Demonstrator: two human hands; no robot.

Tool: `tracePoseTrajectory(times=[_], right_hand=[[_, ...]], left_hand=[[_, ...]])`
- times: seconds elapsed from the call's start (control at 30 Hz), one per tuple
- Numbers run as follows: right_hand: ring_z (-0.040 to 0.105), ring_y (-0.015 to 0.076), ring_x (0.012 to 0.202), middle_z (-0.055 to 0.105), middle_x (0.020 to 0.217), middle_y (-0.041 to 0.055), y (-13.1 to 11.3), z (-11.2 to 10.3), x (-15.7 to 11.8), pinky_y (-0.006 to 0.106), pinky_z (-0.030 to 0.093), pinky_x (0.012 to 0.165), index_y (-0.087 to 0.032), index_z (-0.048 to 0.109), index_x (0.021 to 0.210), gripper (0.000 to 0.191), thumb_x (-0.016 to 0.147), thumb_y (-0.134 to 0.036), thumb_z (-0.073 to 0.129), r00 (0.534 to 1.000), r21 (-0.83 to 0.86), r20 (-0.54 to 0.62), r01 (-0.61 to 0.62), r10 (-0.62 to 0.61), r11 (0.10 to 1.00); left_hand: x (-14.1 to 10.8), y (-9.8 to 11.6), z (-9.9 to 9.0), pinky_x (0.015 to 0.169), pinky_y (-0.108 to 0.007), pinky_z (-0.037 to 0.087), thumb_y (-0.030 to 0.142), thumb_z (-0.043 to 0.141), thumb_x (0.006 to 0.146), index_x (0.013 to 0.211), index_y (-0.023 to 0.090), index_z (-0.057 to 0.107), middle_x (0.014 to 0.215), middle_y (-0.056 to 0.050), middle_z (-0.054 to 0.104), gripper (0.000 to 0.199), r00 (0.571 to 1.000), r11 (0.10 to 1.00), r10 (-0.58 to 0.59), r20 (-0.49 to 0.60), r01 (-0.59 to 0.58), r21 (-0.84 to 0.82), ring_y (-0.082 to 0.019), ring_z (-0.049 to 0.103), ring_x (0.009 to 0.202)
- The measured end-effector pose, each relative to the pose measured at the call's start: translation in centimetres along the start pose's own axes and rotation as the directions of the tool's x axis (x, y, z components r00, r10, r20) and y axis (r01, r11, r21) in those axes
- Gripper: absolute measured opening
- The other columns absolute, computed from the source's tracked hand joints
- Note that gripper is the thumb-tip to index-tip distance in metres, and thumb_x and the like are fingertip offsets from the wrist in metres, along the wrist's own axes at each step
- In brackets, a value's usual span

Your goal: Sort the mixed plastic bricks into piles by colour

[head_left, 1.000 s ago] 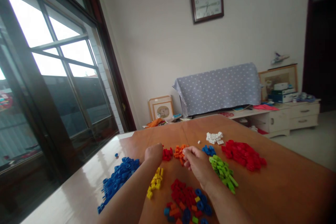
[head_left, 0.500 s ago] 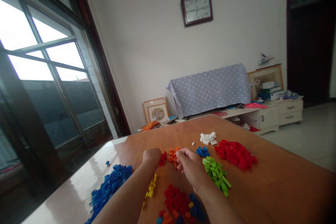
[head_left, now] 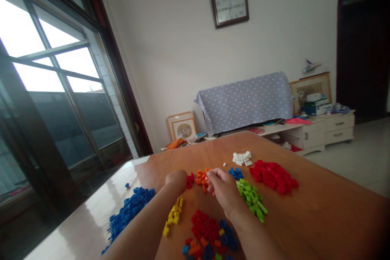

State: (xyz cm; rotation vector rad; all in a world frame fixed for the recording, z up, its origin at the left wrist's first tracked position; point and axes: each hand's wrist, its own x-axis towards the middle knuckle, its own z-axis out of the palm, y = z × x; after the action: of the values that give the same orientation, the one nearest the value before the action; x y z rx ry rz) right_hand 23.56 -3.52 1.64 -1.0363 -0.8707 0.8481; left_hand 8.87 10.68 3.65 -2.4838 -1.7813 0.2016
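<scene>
My left hand (head_left: 176, 179) is curled closed beside a small group of red toy bricks (head_left: 190, 180), its back towards me. Its fingers are mostly hidden, and so is anything in them. My right hand (head_left: 224, 185) pinches thumb and forefinger together at the right edge of a pile of orange toy bricks (head_left: 201, 178); whatever is between the fingertips is too small to make out. Green bricks (head_left: 251, 199) lie just right of this hand, with blue bricks (head_left: 236, 173) behind it. Yellow bricks (head_left: 174, 213) lie beside my left forearm.
A large blue heap (head_left: 129, 211) spreads at the left of the wooden table (head_left: 307, 215). White bricks (head_left: 242, 158) and a red pile (head_left: 274, 176) lie towards the back right. A mixed pile of mostly red bricks (head_left: 205, 227) sits between my forearms.
My hands stay almost in place, the right one shifting slightly to the right. The view has tilted a little, and more of the yellow bricks and the near mixed pile shows.
</scene>
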Motion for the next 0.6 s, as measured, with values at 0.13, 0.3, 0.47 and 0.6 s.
tracePoseTrajectory(times=[0.13, 0.3, 0.47, 0.6], right_hand=[[0.053, 0.0128, 0.055, 0.058, 0.065, -0.0015, 0.0, 0.0, 0.0, 0.023, 0.037, 0.049, -0.019, 0.061, 0.076, 0.028, 0.083, -0.046, 0.06, 1.0, 0.003, 0.004, -0.008, 0.008, 1.0], [0.055, 0.0132, 0.057, 0.059, 0.065, -0.0018, 0.5, -0.1, 0.1, 0.023, 0.04, 0.052, -0.019, 0.062, 0.078, 0.027, 0.086, -0.044, 0.057, 1.0, -0.059, 0.005, 0.014, -0.014, 0.998], [0.054, 0.0129, 0.055, 0.057, 0.064, -0.0021, 0.6, -0.1, 0.2, 0.023, 0.039, 0.051, -0.019, 0.06, 0.075, 0.028, 0.085, -0.044, 0.057, 1.0, -0.073, 0.0, 0.016, -0.016, 0.997], [0.054, 0.0127, 0.055, 0.057, 0.065, -0.0017, 0.2, 0.0, 0.0, 0.023, 0.039, 0.05, -0.019, 0.059, 0.074, 0.029, 0.085, -0.045, 0.058, 1.0, -0.076, -0.001, 0.011, -0.011, 0.997]], left_hand=[[0.3, -2.2, 0.5, 0.079, -0.035, 0.055, 0.025, 0.058, 0.081, 0.107, 0.018, 0.071, 0.112, -0.015, 0.073, 0.03, 0.996, 0.997, -0.06, -0.065, 0.056, -0.061, -0.031, 0.07, 0.103], [0.9, -4.7, 1.5, 0.07, -0.026, 0.05, 0.022, 0.054, 0.082, 0.11, 0.021, 0.068, 0.105, -0.009, 0.073, 0.032, 0.989, 0.989, -0.086, -0.123, 0.069, -0.134, -0.022, 0.069, 0.09], [1.0, -4.9, 2.6, 0.067, -0.023, 0.045, 0.022, 0.055, 0.081, 0.106, 0.023, 0.067, 0.1, -0.005, 0.073, 0.028, 0.986, 0.985, -0.058, -0.157, 0.031, -0.167, -0.018, 0.067, 0.085], [0.7, -4.3, 2.8, 0.07, -0.026, 0.046, 0.027, 0.057, 0.081, 0.097, 0.024, 0.067, 0.098, -0.005, 0.073, 0.019, 0.987, 0.987, -0.021, -0.162, -0.005, -0.161, -0.02, 0.066, 0.087]])
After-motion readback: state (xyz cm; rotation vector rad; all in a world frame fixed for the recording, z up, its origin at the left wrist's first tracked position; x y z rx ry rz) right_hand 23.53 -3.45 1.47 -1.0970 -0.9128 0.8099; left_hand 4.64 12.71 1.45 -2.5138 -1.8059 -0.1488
